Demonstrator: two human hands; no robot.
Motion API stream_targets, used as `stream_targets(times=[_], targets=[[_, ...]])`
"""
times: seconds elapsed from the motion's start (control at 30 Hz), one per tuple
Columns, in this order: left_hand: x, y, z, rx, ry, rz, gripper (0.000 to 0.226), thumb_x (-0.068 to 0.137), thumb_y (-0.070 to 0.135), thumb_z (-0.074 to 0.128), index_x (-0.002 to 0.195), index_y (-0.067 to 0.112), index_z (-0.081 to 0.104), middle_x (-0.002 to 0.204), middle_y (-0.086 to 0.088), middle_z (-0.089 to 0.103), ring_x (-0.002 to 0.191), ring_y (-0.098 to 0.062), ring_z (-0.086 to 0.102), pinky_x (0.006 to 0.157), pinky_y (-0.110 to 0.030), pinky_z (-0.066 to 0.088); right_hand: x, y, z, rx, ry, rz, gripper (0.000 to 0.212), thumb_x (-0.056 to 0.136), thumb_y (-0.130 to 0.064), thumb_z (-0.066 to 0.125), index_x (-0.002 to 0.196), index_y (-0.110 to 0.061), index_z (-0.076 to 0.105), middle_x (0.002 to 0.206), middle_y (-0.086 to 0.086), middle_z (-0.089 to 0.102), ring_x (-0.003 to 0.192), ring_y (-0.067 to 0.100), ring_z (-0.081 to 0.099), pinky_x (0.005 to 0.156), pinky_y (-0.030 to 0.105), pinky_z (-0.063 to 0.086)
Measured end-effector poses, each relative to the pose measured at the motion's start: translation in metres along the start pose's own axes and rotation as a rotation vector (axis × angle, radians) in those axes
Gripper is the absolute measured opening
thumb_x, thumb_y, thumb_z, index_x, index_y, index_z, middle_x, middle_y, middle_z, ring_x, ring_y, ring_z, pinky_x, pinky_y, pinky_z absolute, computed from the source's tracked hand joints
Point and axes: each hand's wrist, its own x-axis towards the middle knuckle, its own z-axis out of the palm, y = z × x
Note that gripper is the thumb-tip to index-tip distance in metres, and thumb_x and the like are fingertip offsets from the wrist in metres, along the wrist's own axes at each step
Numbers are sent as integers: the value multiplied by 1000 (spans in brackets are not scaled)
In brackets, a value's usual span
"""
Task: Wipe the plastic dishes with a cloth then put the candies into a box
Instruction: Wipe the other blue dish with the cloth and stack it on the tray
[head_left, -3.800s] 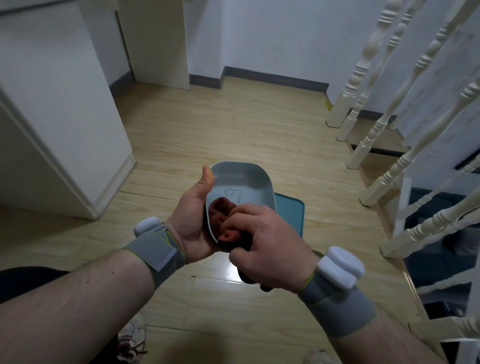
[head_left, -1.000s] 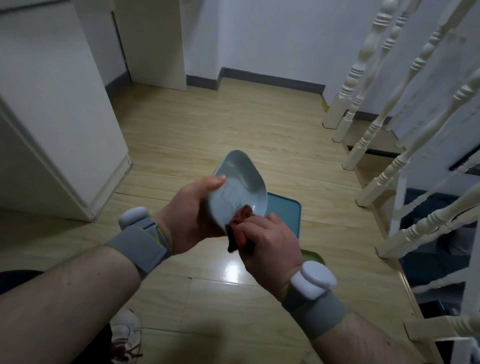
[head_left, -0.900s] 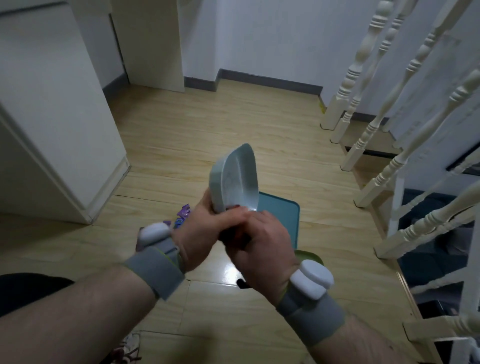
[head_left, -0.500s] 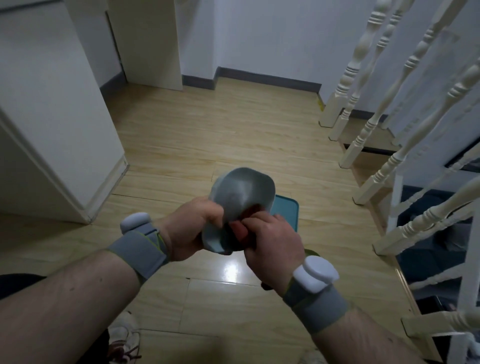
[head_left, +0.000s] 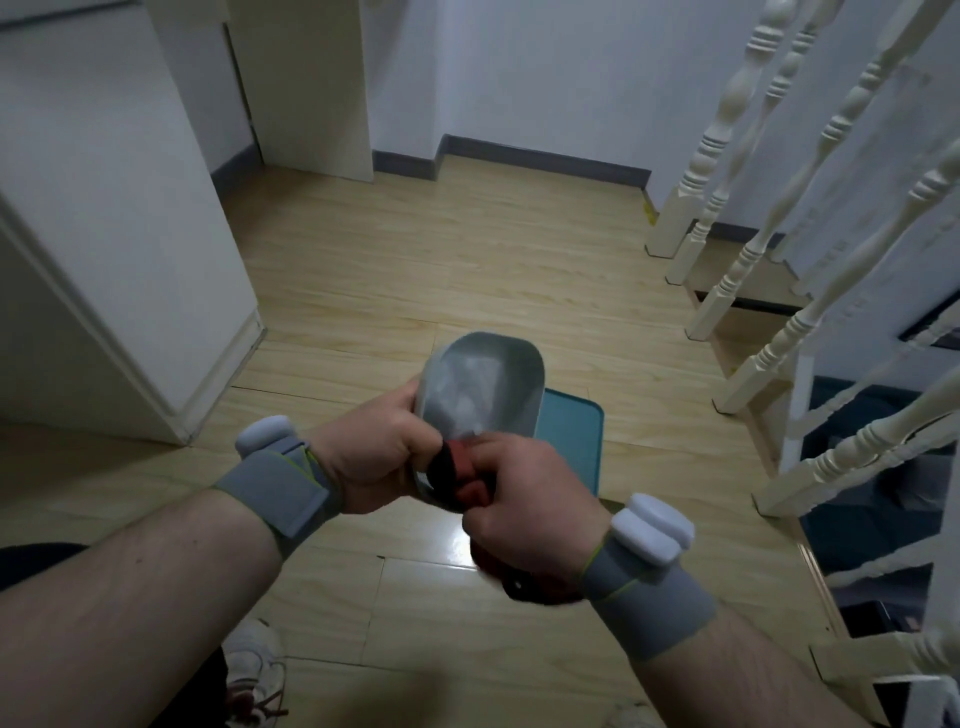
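1. Head view looks down over two bare forearms onto a pale wooden floor (head_left: 363, 270), with a white cabinet (head_left: 104, 234) at 9 to 10 o'clock.
2. At 7 o'clock, low in the picture, a white shoe (head_left: 254, 670) shows beside the left forearm.
3. A grey band (head_left: 280, 488) with a white pod wraps the left wrist.
4. The left hand (head_left: 374, 457) is just left of centre, its fingers curled round the left edge of the dish, gripping it.
5. The dish (head_left: 478, 389), grey plastic with rounded corners, sits at the centre of the picture, lifted off the floor and tilted so its hollow faces the camera.
6. The cloth (head_left: 460, 475), red and dark, is bunched against the dish's near edge, between the two hands.
7. The right hand (head_left: 530, 499) is just below the dish at 5 o'clock, fingers curled tight and pinching the cloth; more cloth hangs under the wrist.
8. A teal tray (head_left: 571, 441) lies flat on the floor behind the dish, partly hidden by it.
9. A second grey band (head_left: 649, 587) with a white pod wraps the right wrist.
10. White stair rails (head_left: 831, 249) run from 1 to 4 o'clock, with wooden steps behind them.
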Motion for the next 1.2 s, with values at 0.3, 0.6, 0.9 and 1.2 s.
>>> stream_targets(times=[0.3,0.6,0.9,1.2], targets=[[7,-19,19,25,-141,-115,60,51,-10,39,103,4,64,98,-24,61,95,-50,60,83,-67,50,2,5,-9,186,469,-40,28,69,-12,62,94,-21,73,92,-8,67,86,9,60,74,13,42],[2,-10,2,-67,-92,-64,70,48,-12,36,114,-3,55,92,-25,63,82,-42,65,68,-55,55,-6,-1,-16,-141,-52,216,9,77,-22,59,78,-17,67,67,0,58,73,23,63,56,26,43],[7,-20,16,-9,-130,-111,66,48,-9,36,107,3,63,95,-21,64,89,-44,64,75,-65,53,2,22,-14,54,362,158,28,76,-12,61,98,-26,72,100,-4,71,95,22,62,75,24,43],[13,-21,2,-98,-14,-83,78,48,-11,35,121,4,55,96,-22,63,83,-40,64,67,-53,55,0,15,14,-12,119,-14,14,73,-23,64,85,-26,70,83,-8,69,78,19,63,70,32,54]])
